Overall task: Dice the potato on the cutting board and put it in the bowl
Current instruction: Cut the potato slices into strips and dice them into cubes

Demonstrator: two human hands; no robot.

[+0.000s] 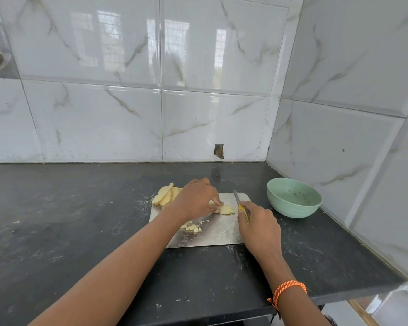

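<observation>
We're at a dark stone counter (68, 220), scuffed and streaked with pale marks, set into a corner of glossy white marble-look wall tiles (92, 109). The tiles reflect windows. A small dark hole in the tile (219, 151) sits low on the back wall, beyond our hands.

Metal cutting board (217, 234) lies under both hands. Our left hand (196, 201) has its fingers curled down, pinning a potato slice (226, 209) flat on the board at its fingertips. Stacked potato slices (165, 194) lean just behind and left of that hand, at the board's far left corner, partly overhanging it. A few diced potato cubes (193, 227) lie on the board just under the left wrist.

Our right hand (259, 229) is wrapped round the yellow handle of a knife (239, 203); the blade points away from us, just right of the pinned slice, not touching it as far as we can tell.

Green bowl (294, 197) sits on the counter right of the right hand, near the side wall. Orange braided band (290, 288) on the right wrist.
</observation>
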